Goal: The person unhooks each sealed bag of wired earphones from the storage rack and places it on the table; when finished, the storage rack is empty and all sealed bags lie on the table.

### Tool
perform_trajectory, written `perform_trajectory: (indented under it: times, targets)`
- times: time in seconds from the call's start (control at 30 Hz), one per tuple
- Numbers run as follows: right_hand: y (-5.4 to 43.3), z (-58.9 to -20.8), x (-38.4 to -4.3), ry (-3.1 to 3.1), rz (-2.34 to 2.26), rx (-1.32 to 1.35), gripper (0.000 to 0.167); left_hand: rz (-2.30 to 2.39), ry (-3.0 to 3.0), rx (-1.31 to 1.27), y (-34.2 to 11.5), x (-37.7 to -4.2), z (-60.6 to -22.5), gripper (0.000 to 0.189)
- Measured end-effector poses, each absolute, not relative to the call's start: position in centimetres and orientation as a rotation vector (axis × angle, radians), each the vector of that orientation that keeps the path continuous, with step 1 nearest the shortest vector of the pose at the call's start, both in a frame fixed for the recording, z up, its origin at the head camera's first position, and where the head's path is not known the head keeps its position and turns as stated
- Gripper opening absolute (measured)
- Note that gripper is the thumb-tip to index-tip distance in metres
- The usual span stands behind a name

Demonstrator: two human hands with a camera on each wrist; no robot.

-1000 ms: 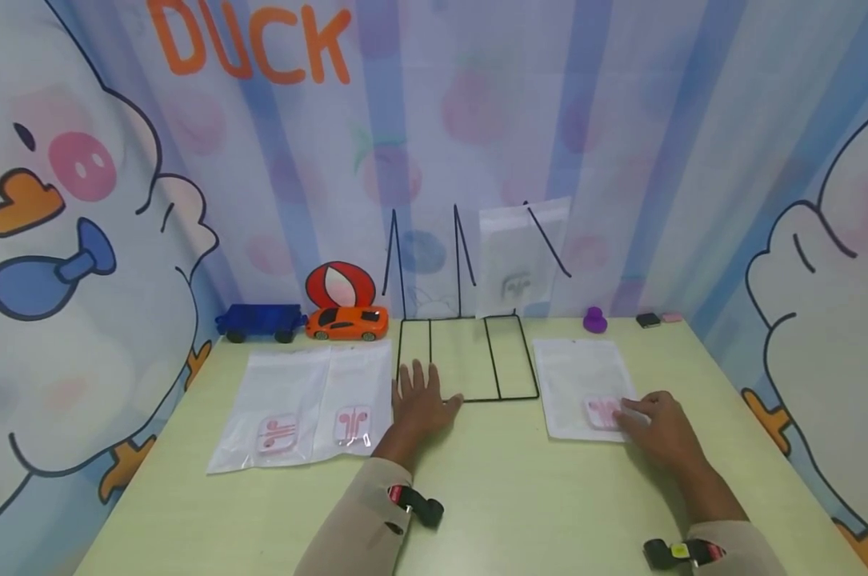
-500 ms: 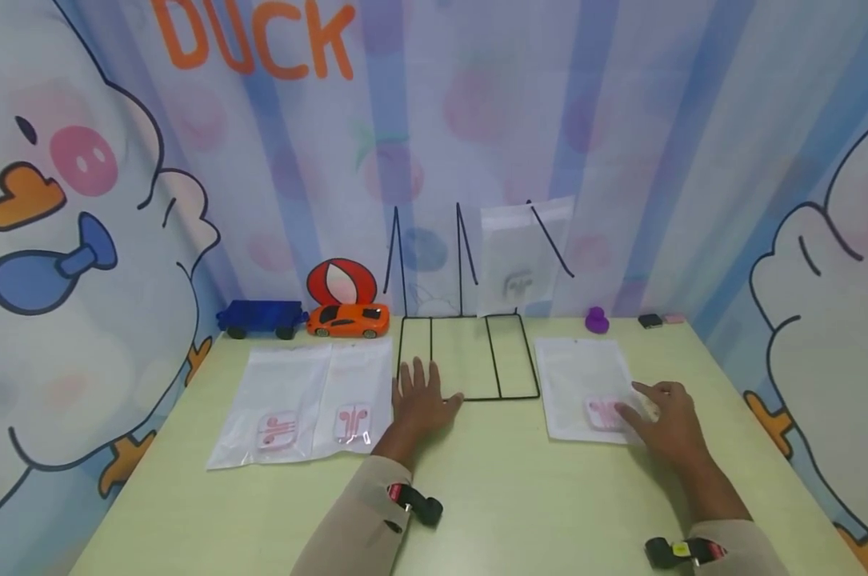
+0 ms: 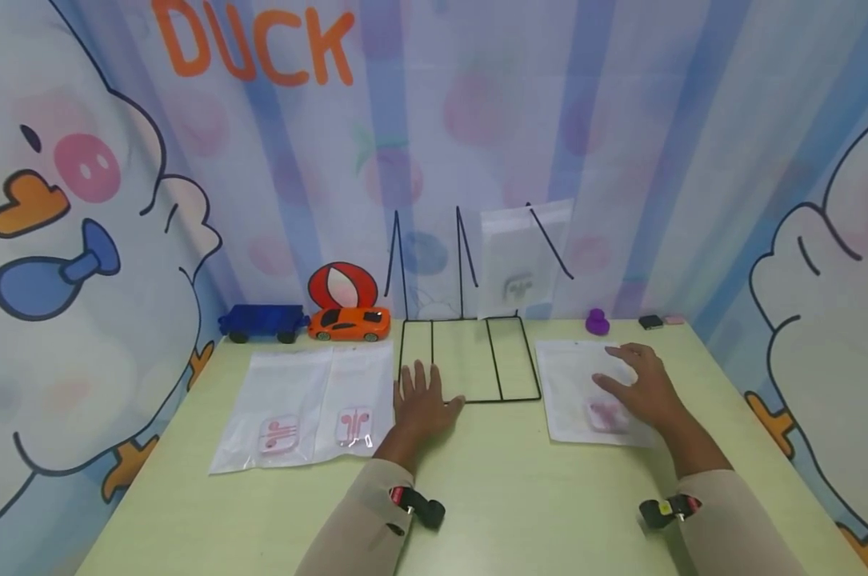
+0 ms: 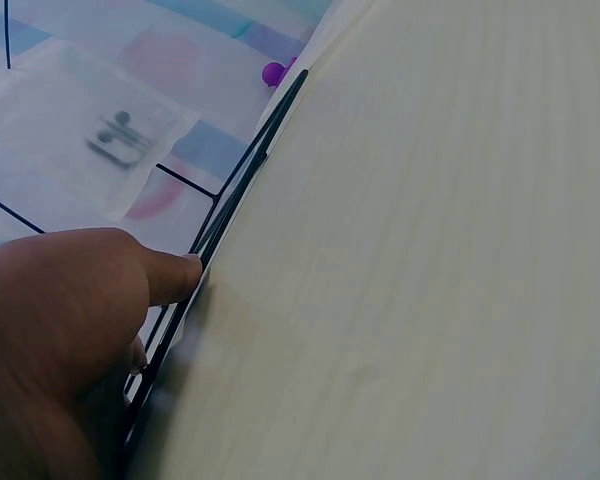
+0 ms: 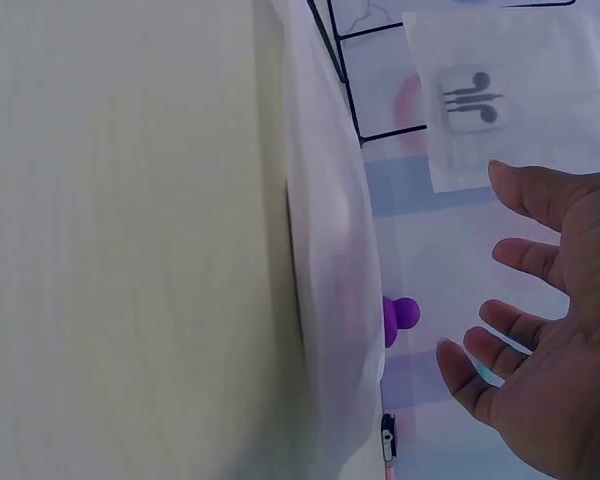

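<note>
My left hand (image 3: 422,408) rests with spread fingers on the front left part of a black wire display rack (image 3: 502,376); in the left wrist view its thumb touches the rack's front bar. My right hand (image 3: 644,388) hovers with parted, bent fingers over a white zip bag (image 3: 566,368) holding pink earphones (image 3: 606,416) in a case. In the right wrist view nothing lies between its fingers. From the rack's right hook hangs another bag (image 3: 502,240) with dark earphones (image 5: 472,98). Two overlapping bags (image 3: 297,384) with pink earphones lie left of the rack.
Along the back edge stand a blue toy trailer (image 3: 263,322) and an orange toy car (image 3: 350,323). A small purple object (image 3: 597,322), a black piece (image 3: 650,322) and a pink piece (image 3: 674,319) sit at the back right. Printed curtains surround the table.
My right hand has drawn away from the earphone case in the right bag, its fingers parting, and moved up toward the bag's top right corner. The left hand has stayed on the rack.
</note>
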State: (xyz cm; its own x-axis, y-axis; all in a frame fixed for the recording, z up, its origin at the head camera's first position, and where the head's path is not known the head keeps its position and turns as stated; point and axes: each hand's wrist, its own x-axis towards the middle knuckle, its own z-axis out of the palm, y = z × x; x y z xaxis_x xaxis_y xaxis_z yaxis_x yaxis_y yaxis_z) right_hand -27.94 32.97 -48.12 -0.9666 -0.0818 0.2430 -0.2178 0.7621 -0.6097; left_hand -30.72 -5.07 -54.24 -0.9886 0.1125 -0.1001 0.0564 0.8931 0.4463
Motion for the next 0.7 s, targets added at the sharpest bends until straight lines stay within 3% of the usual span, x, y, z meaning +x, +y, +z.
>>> perform_trajectory:
  times: [0.7]
  targets:
    - [30.3, -44.5, -33.7, -2.616, 1.372, 0.322, 0.05, 0.677, 2.945, 0.144, -4.8, -30.4, -53.7, 0.088]
